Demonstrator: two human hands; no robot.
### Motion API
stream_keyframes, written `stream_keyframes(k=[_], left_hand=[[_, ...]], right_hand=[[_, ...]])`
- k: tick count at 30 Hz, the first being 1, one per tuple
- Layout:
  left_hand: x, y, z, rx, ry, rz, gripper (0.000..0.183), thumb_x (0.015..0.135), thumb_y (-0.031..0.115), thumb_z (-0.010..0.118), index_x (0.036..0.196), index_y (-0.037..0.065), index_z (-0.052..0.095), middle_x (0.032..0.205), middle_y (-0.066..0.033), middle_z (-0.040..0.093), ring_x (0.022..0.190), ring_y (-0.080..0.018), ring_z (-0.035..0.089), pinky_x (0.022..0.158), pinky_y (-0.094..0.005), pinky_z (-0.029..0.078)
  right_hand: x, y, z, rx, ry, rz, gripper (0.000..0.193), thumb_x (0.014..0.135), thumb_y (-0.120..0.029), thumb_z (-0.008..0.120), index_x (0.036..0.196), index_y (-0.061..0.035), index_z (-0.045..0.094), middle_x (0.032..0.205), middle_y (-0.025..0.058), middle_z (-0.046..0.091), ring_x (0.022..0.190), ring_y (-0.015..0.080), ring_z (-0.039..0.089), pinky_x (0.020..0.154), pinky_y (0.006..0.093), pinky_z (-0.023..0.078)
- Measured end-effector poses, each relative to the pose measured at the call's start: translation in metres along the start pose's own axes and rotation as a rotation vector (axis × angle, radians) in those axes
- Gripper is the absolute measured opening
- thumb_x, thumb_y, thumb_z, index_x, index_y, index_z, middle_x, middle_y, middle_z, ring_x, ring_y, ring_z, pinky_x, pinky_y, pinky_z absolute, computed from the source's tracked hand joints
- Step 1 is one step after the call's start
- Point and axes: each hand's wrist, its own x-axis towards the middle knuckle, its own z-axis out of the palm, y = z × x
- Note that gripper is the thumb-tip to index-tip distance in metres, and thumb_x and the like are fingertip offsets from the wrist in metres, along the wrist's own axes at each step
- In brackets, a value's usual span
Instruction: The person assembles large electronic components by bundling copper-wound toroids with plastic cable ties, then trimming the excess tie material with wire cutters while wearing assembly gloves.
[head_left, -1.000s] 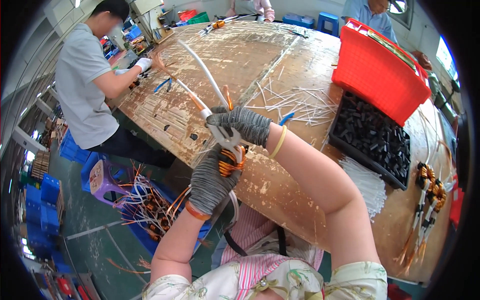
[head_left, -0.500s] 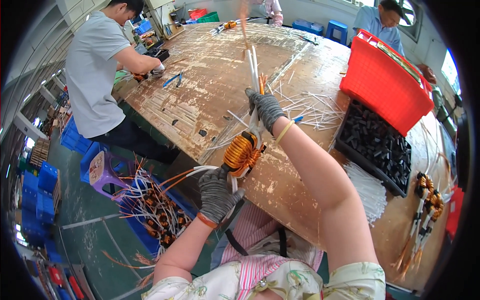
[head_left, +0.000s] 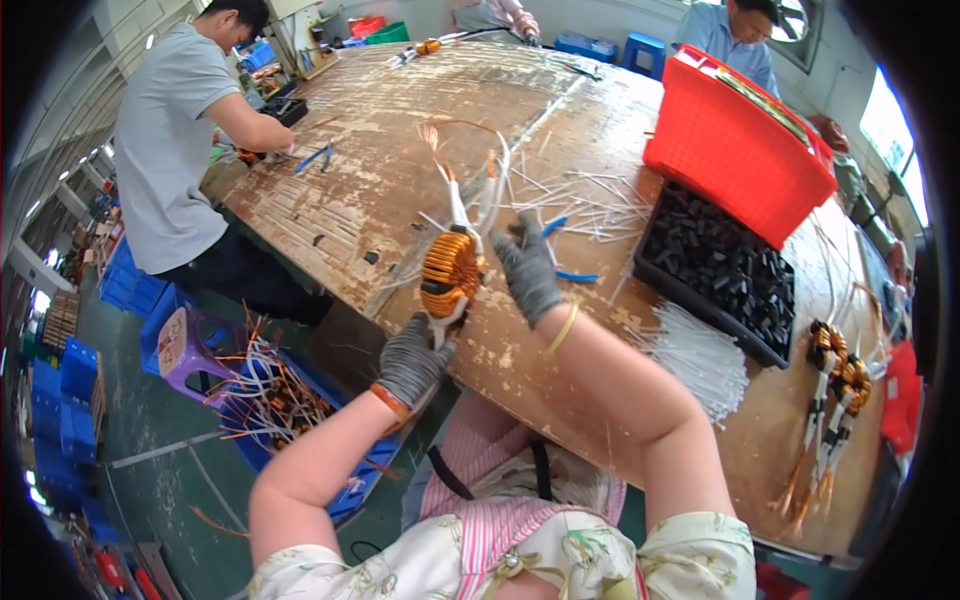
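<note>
The left hand (head_left: pixel 412 360), gloved in grey, is closed around the white leads at the near end of a copper-wound coil (head_left: pixel 451 268), just past its fingertips. The coil is over the counter (head_left: pixel 560 395) by its near edge, with more white leads (head_left: pixel 461 205) pointing toward the far edge. Just right of the coil, apart from it, the right hand (head_left: pixel 513 226) has thumb and fingers parted. Blue-handled pliers (head_left: pixel 578 277) lie beside it, handles spread; whether it touches them cannot be told.
</note>
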Motion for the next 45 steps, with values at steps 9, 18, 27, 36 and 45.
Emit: stream_keyframes(k=[9,18,27,36,45], left_hand=[[0.018,0.033,0.023,-0.298,-0.178,-0.311,0.051,0.073,0.021,0.072,0.112,-0.003,0.05,0.097,-0.0175,0.064,0.088,-0.026,0.064,0.075,-0.0349,0.05],[0.028,0.067,0.05,-0.775,-0.219,-0.607,0.027,0.083,0.028,0.068,0.087,0.004,0.057,0.069,-0.0045,0.057,0.059,-0.0174,0.055,0.054,-0.0356,0.044],[0.051,0.087,0.037,-0.617,-0.267,-0.291,0.037,0.081,0.036,0.07,0.082,0.002,0.058,0.067,-0.0057,0.057,0.052,-0.0164,0.051,0.051,-0.0325,0.047],[0.036,0.119,0.027,-0.922,-0.417,-0.321,0.02,0.086,0.023,0.066,0.097,0.009,0.056,0.075,-0.0022,0.055,0.062,-0.014,0.057,0.053,-0.0309,0.054],[0.013,0.115,0.068,-0.951,-0.507,-0.332,0.017,0.092,0.013,0.054,0.107,0.007,0.051,0.083,-0.0032,0.056,0.065,-0.019,0.061,0.06,-0.0297,0.057]], right_hand=[[-0.16,-0.009,-0.011,0.186,-0.39,0.405,0.077,0.081,-0.031,0.071,0.136,0.0046,0.031,0.114,0.0161,0.056,0.098,0.0222,0.057,0.081,0.0308,0.048],[-0.178,-0.011,-0.046,0.156,-0.182,0.562,0.1,0.068,-0.02,0.081,0.142,0.0023,0.017,0.105,0.0174,0.061,0.084,0.022,0.063,0.066,0.0335,0.054],[-0.186,-0.034,-0.063,0.876,-0.445,0.905,0.011,0.085,-0.014,0.062,0.088,-0.0043,0.058,0.067,0.0047,0.057,0.05,0.0144,0.052,0.05,0.0322,0.048],[-0.167,-0.087,-0.185,0.549,-0.763,0.802,0.014,0.087,-0.016,0.06,0.09,-0.0026,0.055,0.064,0.0006,0.049,0.048,0.0081,0.043,0.044,0.0229,0.035],[-0.194,-0.071,-0.234,0.373,-0.675,0.832,0.02,0.086,-0.015,0.059,0.1,-0.0002,0.056,0.066,0.0021,0.053,0.051,0.0091,0.045,0.045,0.0246,0.038]])
